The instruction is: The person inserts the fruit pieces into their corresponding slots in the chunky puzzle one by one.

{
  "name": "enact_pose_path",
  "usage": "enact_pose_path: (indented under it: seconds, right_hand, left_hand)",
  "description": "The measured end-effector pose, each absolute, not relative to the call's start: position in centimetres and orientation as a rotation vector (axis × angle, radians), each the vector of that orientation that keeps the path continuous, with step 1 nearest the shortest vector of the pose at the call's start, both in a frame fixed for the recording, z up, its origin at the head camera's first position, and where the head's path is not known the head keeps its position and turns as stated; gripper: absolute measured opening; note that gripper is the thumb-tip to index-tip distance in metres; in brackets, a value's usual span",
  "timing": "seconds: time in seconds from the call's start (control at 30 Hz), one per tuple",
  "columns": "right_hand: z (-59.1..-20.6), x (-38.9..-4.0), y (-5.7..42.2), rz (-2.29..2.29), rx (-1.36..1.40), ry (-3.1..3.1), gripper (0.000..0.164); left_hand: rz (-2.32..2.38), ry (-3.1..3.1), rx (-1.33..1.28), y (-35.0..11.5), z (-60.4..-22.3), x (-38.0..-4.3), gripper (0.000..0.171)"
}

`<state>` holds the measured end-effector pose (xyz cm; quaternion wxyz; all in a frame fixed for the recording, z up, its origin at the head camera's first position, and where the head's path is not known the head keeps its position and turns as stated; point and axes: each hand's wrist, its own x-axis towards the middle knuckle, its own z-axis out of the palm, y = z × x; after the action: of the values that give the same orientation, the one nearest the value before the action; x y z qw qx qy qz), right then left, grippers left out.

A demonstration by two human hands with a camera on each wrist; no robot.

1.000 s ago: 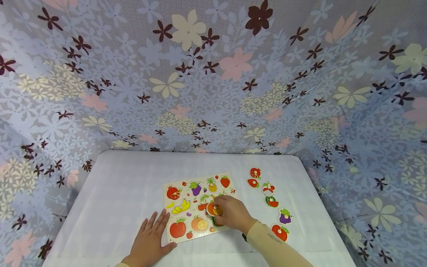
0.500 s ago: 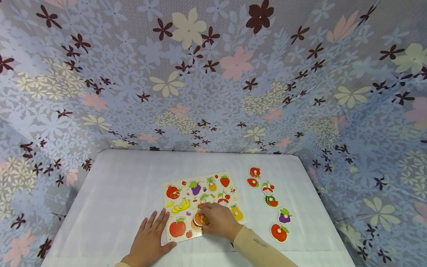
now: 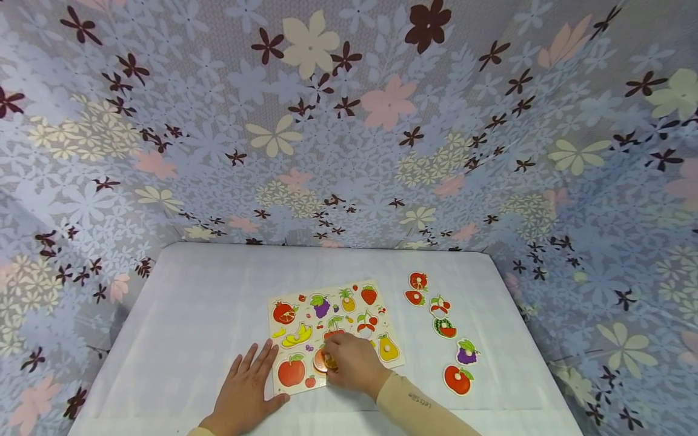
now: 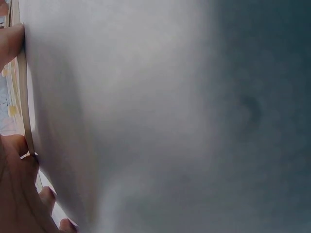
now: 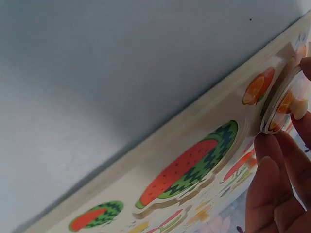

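Left hand point(image 3: 243, 384): palm down, fingers spread and straight, nothing gripped; fingertips at the near-left edge of the puzzle board point(image 3: 334, 293). The board extends rightward from there, long axis running roughly left to right, its right end angled slightly away from the person. Orange piece point(image 3: 323, 359): between the hands, right of the left hand and at the right hand's fingertips, over the board's front row; right hand nearer. Outline near-round, no clear long axis; printed face and knob point(image 5: 299, 109) upward, cut-slice side toward the right hand. Seating cannot be told. Right hand point(image 3: 357, 365): fingers curled, pinching the piece. Beyond it, rightward: loose apple piece point(image 3: 457, 380), grape piece point(image 3: 466, 352).
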<state>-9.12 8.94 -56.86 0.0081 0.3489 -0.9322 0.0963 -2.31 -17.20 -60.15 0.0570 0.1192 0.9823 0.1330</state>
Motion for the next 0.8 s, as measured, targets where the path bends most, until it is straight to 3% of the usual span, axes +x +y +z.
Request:
enact_pose_path:
  seconds: [0.8]
  right_hand:
    - [-56.59, -8.39, 8.66, 0.279, 1.105, -2.942, 0.03]
  left_hand:
    - [0.411, 2.998, 0.369, -17.19, -60.13, -2.24, 0.102]
